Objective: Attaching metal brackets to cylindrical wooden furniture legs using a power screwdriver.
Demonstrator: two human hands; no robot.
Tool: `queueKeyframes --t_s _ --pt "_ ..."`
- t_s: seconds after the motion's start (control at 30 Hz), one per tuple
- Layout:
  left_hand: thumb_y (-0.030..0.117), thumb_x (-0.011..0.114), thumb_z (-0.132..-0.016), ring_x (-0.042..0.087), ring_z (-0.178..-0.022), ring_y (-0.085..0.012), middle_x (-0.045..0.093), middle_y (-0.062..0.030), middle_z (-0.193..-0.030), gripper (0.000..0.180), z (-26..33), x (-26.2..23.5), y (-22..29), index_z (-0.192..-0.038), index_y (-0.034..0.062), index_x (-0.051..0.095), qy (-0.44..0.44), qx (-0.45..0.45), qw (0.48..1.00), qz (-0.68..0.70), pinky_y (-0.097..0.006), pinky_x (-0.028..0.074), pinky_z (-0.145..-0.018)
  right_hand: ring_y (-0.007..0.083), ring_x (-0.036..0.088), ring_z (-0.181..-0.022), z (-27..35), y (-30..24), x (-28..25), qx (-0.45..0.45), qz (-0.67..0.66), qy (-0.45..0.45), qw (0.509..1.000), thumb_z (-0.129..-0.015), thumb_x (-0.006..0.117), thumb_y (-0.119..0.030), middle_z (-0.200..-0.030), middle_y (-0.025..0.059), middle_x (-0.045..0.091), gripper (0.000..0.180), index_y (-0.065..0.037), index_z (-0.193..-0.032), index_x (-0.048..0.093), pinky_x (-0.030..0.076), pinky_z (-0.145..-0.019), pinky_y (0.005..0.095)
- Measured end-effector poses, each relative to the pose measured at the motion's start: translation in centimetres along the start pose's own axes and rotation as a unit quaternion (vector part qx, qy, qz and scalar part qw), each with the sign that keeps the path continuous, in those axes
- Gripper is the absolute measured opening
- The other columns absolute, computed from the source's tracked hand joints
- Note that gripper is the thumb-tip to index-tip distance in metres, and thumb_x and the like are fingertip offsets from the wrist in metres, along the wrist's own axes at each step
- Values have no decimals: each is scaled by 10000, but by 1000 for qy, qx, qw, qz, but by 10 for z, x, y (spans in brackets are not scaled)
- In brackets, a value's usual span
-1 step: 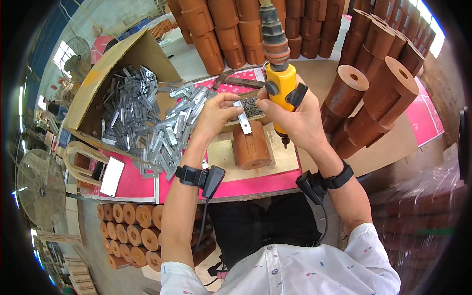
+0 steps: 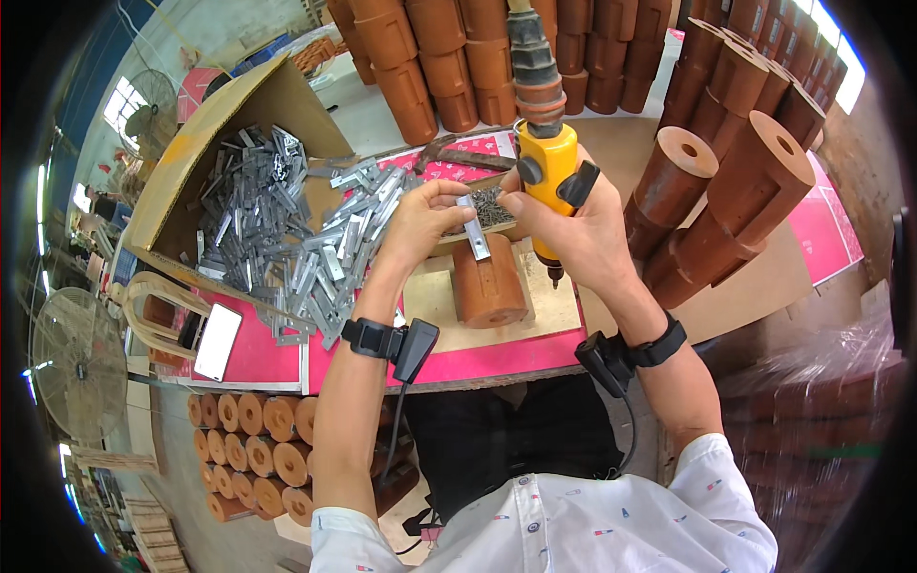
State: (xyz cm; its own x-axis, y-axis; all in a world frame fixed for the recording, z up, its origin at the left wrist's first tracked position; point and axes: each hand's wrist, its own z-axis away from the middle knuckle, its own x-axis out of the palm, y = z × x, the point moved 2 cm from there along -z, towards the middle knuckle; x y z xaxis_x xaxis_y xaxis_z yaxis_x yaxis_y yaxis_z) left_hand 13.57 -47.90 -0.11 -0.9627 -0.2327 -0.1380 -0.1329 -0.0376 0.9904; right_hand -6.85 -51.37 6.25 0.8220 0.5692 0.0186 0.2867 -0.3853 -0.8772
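Between the thumb and fingers of my left hand (image 2: 425, 222) is a small flat metal strip (image 2: 476, 239) with holes. Its lower end lies over the grooved top of a brown wooden-looking cylinder (image 2: 490, 294). This cylinder lies on its side on a pale board (image 2: 430, 310). My right hand (image 2: 585, 234) is closed round a yellow power screwdriver (image 2: 549, 158), held upright with its bit pointing down, to the right of the cylinder and apart from it. Just behind the strip, a shallow tray (image 2: 441, 248) holds many small screws (image 2: 492, 205), partly hidden by my hands.
A cardboard box (image 2: 158, 205) on its side spills metal strips (image 2: 334, 248) at left. A hammer (image 2: 468, 158) lies behind the tray. Brown cylinders stand stacked at the back (image 2: 392, 67) and right (image 2: 669, 177); more lie below the table (image 2: 253, 449). A phone (image 2: 219, 342) leans at front left.
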Motion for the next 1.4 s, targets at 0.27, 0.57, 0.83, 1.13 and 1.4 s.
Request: queueKeyframes --t_s 0.27,0.57,0.83,1.13,1.4 --pt "57 727 -825 633 -845 -104 680 -54 -923 308 -2 0 -22 -1110 9 620 -50 -36 998 -28 -237 508 -758 61 567 -860 1 0 3 19 -16 2 1000 -823 719 -84 -929 0 617 371 -13 -1156 570 482 -780 248" --pt "109 725 -843 584 -973 -96 625 -35 -1044 438 38 15 -24 -1232 7 553 -94 -60 992 -64 -255 477 -873 66 560 -844 0 1 2 21 -11 -2 1000 -816 724 -105 -911 -1 608 350 -17 -1119 572 478 -768 253" --pt "293 666 -881 446 -1277 -300 474 -174 -1350 630 59 18 -19 -1398 8 444 -69 116 950 -281 -387 319 -1101 62 571 -847 -1 1 5 15 -26 -1 1000 -811 730 -93 -897 -4 607 349 -13 -1114 575 481 -771 245" --pt "419 604 -874 490 -1199 -401 531 -225 -1296 644 62 20 3 -1366 21 488 -71 102 899 -420 -438 383 -1038 61 546 -820 -3 4 6 20 -19 -6 1000 -817 728 -107 -895 -10 593 345 -19 -1113 576 469 -751 243" --pt "227 679 -832 578 -1063 -374 607 -220 -1135 474 23 -7 -5 -1255 33 591 40 110 928 -355 -421 455 -935 57 550 -840 -7 -3 4 3 -10 -5 1000 -826 719 -105 -920 -2 607 343 -17 -1124 572 475 -763 243"
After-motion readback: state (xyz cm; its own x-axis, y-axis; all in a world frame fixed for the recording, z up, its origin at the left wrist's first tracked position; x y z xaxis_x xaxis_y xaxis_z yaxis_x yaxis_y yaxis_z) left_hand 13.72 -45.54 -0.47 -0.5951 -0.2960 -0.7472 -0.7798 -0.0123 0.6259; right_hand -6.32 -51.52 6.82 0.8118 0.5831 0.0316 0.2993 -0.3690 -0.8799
